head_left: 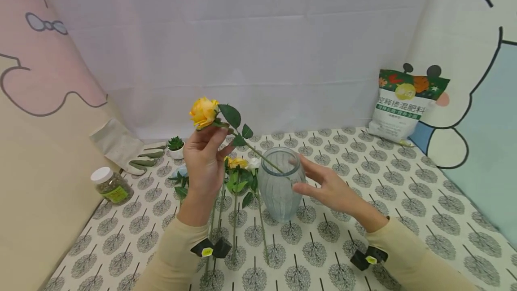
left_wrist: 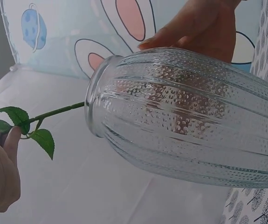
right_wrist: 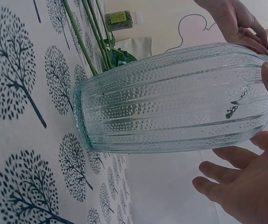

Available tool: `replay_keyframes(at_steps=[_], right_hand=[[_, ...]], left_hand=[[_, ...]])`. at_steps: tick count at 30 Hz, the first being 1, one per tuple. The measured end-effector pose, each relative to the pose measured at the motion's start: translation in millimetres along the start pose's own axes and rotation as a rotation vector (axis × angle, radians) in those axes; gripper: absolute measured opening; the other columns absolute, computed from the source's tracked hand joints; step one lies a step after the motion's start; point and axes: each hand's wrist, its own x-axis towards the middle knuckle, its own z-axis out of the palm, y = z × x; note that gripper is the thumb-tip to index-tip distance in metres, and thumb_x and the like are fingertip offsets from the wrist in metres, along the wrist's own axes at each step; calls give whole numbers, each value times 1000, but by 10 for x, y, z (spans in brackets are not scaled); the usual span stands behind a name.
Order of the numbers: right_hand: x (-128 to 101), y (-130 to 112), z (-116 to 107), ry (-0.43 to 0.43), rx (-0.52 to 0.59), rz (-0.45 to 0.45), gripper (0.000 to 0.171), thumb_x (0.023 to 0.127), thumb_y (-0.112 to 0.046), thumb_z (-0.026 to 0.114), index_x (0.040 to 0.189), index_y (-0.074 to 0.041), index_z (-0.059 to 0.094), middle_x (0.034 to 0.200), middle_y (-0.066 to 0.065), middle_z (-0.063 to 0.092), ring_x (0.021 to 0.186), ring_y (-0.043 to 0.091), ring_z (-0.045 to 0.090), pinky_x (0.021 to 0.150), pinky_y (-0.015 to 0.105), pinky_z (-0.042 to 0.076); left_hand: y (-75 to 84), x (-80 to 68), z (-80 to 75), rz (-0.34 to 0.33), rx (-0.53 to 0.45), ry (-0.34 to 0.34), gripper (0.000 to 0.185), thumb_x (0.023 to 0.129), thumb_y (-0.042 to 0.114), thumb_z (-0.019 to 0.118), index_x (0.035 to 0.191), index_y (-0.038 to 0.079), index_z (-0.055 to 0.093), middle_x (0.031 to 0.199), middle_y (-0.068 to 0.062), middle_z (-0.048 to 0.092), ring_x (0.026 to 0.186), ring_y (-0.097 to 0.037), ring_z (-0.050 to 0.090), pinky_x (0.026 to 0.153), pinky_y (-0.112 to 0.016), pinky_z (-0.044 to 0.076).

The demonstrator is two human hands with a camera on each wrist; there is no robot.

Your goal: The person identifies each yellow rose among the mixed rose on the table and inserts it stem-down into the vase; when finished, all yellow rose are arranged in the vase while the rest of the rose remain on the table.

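My left hand (head_left: 203, 160) pinches a yellow rose (head_left: 203, 112) just below its bloom. The rose's green stem (head_left: 258, 153) slants down to the right, its lower end inside the mouth of a ribbed clear glass vase (head_left: 281, 196). In the left wrist view, the stem passes the vase rim, with leaves (left_wrist: 43, 142) close to the pinching fingers. Beside the vase's right side is my right hand (head_left: 329, 188), thumb in front and fingers behind, spread and fairly straight. The right wrist view shows that hand (right_wrist: 252, 186) along the upper part of the upright vase.
Left of the vase lie more long-stemmed flowers: yellow (head_left: 237, 162), white (head_left: 253, 163) and pale blue (head_left: 180, 172). Farther left are a small potted succulent (head_left: 175, 147), gloves (head_left: 117, 145) and a white-lidded jar (head_left: 113, 187). A fertilizer bag (head_left: 404, 107) stands at back right.
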Motion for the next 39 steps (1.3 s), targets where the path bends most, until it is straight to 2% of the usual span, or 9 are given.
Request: replay_keyframes(at_steps=[7,12,18,22,32,39], right_hand=[[7,-18,8,7,-17,12,81,97,-26,68,158,-4,20,156,6,39,141,36,37,114,51,30],[2,-18,9,8,-18,13,81,97,-27,68,158,-4,20,156,7,39,140,38,38,114,53,30],[6,-24,9,-4,-14,4,82,97,-30,68,158,-5,19,157,9,37,140,38,38,113,55,29],[12,-19,4,-5,-24,-2,84,97,-35,67,159,-5,19,157,8,37,140,39,39,113,56,29],[26,-15,3,-3,-43,-13,82,97,-35,67,159,-8,20,156,7,39,139,38,41,113,56,31],[10,-14,2,-2,-26,-2,81,97,-35,67,160,-12,21,157,7,39,140,37,40,113,57,30]], left_hand=[[-78,-33,48,-31,1,2,11,88,-5,74,94,3,71,90,-7,71,81,-16,70,60,-26,60],[-151,-81,49,-47,76,-14,10,90,-2,73,95,7,70,90,-5,69,83,-14,70,62,-24,60],[-192,-103,47,-46,136,-46,21,91,-11,65,98,8,72,92,-5,71,83,-14,70,73,-33,61],[-217,-114,43,-47,165,-69,27,91,-15,62,100,8,74,92,-5,72,84,-15,71,75,-37,61],[-268,-154,45,-64,310,-132,22,89,-12,67,103,3,75,93,-6,75,86,-19,74,80,-43,60],[-302,-162,51,-78,449,-131,18,86,-5,75,103,-1,77,91,-1,76,88,-18,73,87,-39,58]])
